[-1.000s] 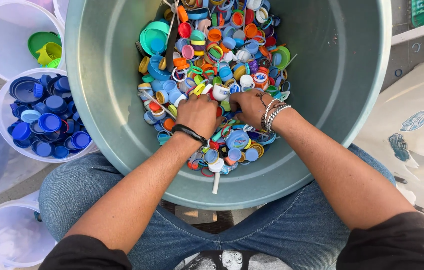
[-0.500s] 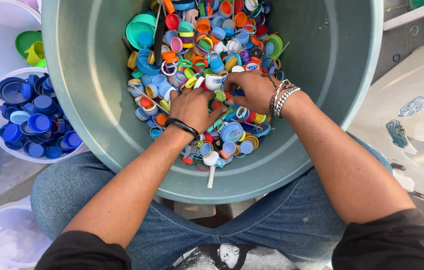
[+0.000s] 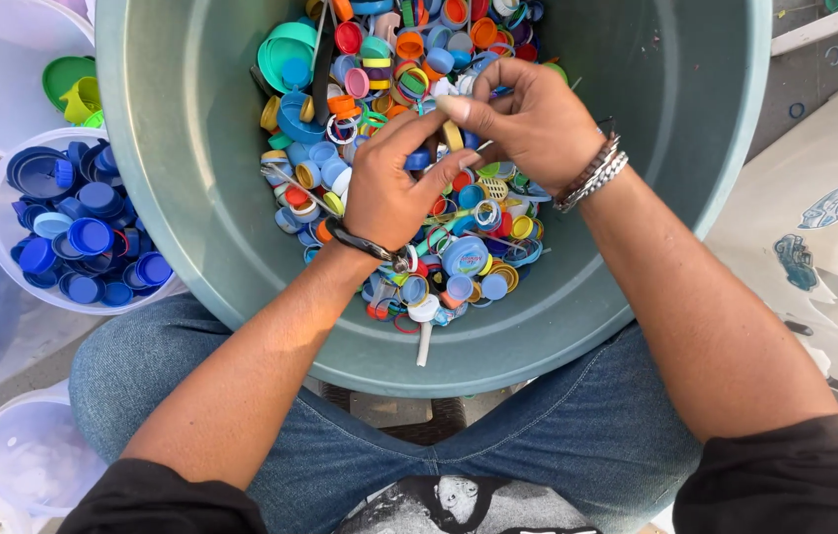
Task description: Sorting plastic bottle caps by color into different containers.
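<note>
Together, left hand (image 3: 394, 183) and right hand (image 3: 528, 124) pinch a blue cap (image 3: 419, 158) above the tub (image 3: 191, 148)

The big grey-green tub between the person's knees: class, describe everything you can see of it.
The tub is a large round basin, grey-green and matt, plastic by the look, with a thick rolled rim. It stands upright between the person's jeans-clad knees. Mixed bottle caps in many colours are heaped on its floor. The left hand and right hand meet over the heap, inside the walls. A clear bucket of blue caps stands by its left side.
</note>
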